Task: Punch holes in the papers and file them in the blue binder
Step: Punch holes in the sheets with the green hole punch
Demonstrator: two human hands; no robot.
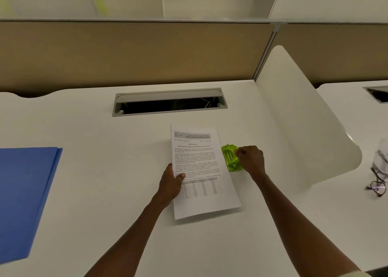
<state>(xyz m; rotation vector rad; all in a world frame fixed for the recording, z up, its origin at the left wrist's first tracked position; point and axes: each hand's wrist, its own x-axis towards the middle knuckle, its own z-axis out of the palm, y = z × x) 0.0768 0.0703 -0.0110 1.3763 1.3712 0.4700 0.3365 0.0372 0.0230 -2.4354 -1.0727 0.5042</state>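
**Paper meeting the punch**

My left hand is pinching the papers' left edge, thumb on top. My right hand, clenched, is gripping the green hole punch against the opposite edge (binder lying far left on the surface).

Papers: white printed sheets, text above and table below, flat at desk centre, right edge slid into punch | Hole punch: lime green, small, at the papers' right edge | Blue binder: closed, flat, far left, well apart from papers
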